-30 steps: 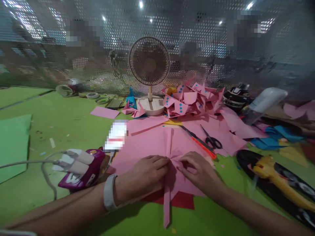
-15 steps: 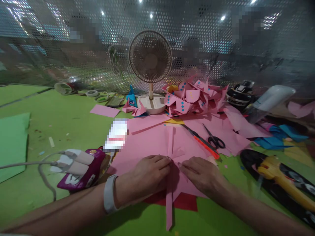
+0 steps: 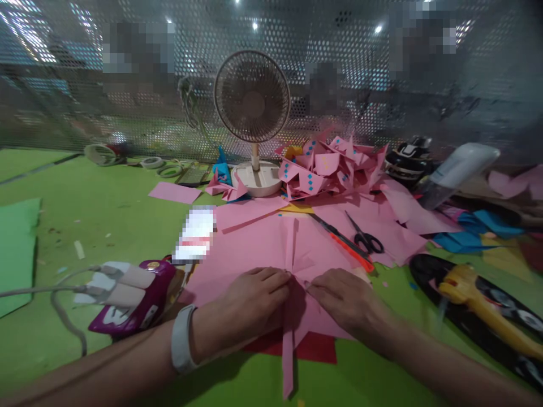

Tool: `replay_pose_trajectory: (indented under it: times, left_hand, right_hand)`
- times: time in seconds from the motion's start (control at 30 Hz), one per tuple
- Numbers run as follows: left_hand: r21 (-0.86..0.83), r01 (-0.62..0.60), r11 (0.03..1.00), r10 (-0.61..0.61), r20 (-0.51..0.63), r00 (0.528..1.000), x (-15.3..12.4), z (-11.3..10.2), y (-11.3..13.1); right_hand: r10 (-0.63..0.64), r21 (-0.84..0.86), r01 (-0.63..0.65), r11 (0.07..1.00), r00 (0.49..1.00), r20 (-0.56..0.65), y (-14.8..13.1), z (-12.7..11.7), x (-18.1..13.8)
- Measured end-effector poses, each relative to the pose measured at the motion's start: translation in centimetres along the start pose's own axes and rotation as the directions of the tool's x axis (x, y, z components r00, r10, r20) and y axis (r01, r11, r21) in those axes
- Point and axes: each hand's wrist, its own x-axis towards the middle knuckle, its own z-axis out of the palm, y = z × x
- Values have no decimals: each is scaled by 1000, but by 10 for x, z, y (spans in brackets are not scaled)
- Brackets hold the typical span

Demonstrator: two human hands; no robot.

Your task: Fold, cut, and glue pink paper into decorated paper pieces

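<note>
My left hand point(image 3: 258, 297), with a pale band at the wrist, has its fingers curled and pressed on a narrow folded pink paper strip point(image 3: 288, 345) that runs toward me. Just right of the strip, my right hand point(image 3: 343, 297) is closed, thumb and fingertips together at the pink paper; exactly what is between them is hidden. Under both hands lies a large pink paper sheet point(image 3: 241, 246). A red paper piece point(image 3: 316, 347) sticks out below it on the near side.
An orange-handled cutter point(image 3: 354, 254) and black scissors point(image 3: 363, 238) lie beyond my right hand. A yellow glue gun point(image 3: 483, 299) rests at right. Left are a purple power strip point(image 3: 136, 311) and a phone point(image 3: 195, 234). Behind stand a fan point(image 3: 253, 104) and folded pink papers point(image 3: 331, 164).
The whole view has shifted slightly, so things appear a little further left. Both hands keep nearly the same hold on the pink paper.
</note>
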Motion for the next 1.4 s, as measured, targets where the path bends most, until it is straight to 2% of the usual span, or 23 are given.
replay_pose_trajectory:
  times: [0.1,0.23,0.57,0.77,0.93,1.07,1.27,1.4]
  left_hand:
    - [-1,-6,1000,6,-5,1000,0,2,-1]
    - [8,1,1000,-1,-21,1000,-1,7,-1]
    - [-18,15,1000,-16,-4,1000,1,2,0]
    - [-117,93,989,-92,12,996,7,-2,-2]
    - [-153,136,979,-140,-17,990,9,5,-3]
    - [-124,109,986,-117,-58,991,10,6,-1]
    - [-105,56,993,-56,3,998,10,-3,-2]
    - [-106,65,992,-66,-9,998,11,-4,1]
  right_hand:
    - [3,-37,-3,999,1000,1,-1,0,-1]
    - [-90,-100,97,990,994,67,-1,-1,-1]
    - [-168,-88,177,980,980,107,0,-7,6]
    - [-151,-71,157,985,985,84,1,-6,6]
    - [-152,-75,159,985,985,82,2,-6,5]
    - [-163,-97,168,981,985,60,3,-7,6]
    - [-168,-92,175,980,982,84,3,-9,5]
    - [-179,-89,187,978,980,93,3,-11,6]
